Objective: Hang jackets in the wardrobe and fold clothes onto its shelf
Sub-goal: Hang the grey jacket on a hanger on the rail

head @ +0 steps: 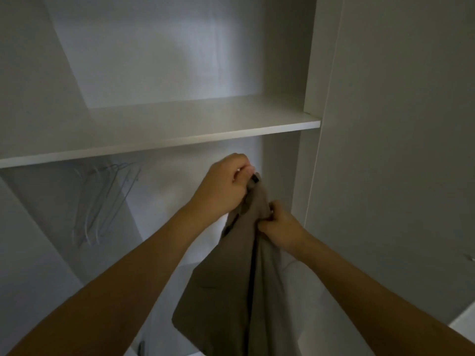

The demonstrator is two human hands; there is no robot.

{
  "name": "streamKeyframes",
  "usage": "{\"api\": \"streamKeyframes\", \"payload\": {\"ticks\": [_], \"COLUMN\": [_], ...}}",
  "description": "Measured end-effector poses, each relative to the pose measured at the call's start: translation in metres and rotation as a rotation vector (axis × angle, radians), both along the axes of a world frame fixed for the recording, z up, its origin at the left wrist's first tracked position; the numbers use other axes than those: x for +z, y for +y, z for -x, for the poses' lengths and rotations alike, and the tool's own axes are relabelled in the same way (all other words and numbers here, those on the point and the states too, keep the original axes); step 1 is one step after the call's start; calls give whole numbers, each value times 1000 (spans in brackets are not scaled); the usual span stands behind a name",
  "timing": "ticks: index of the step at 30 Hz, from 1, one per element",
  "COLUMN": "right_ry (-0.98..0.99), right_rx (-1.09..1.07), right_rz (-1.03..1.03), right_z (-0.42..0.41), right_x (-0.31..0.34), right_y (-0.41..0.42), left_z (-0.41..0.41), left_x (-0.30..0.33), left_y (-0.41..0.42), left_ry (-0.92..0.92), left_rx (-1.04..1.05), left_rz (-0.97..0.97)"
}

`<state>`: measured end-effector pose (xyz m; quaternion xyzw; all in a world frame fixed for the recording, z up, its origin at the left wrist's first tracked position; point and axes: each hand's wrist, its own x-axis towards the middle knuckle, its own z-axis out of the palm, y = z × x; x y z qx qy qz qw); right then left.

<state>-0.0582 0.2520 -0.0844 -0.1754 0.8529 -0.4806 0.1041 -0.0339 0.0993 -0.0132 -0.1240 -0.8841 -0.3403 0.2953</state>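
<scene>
A beige-brown jacket (231, 291) hangs in front of me inside the white wardrobe, below its shelf (164, 132). My left hand (226, 183) grips the jacket's top, where a small dark piece, perhaps a hanger hook, pokes out by the thumb. My right hand (280, 224) pinches the fabric just below and to the right of it. The rest of the jacket droops down between my forearms. Whether a hanger sits inside the jacket is hidden.
Several thin white wire hangers (102, 201) hang under the shelf at the left. The wardrobe's side panel (385, 150) stands close on the right. A pale surface (462, 322) shows at the lower right corner.
</scene>
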Motion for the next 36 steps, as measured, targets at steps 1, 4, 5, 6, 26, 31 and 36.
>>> {"api": "streamKeyframes", "payload": {"ticks": [1, 4, 5, 6, 26, 31, 36], "right_ry": [27, -91, -163, -232, -639, -639, -418], "right_rx": [-9, -90, -134, -169, -129, -211, -226], "right_rz": [12, 241, 349, 455, 1482, 1393, 996], "right_z": [4, 14, 18, 22, 39, 43, 42], "right_x": [2, 7, 8, 8, 12, 4, -7], "right_y": [-2, 2, 6, 10, 19, 15, 22], "left_z": [-5, -9, -7, -3, 15, 22, 31], "left_x": [0, -5, -10, -16, -83, -74, -66], "left_y": [6, 3, -2, -7, 13, 22, 5], "left_ry": [-1, -261, -379, -480, -382, -410, -312], "left_rx": [-36, -228, -274, -239, 140, 124, 322], "left_rz": [7, -170, -274, -339, -315, -165, -206]}}
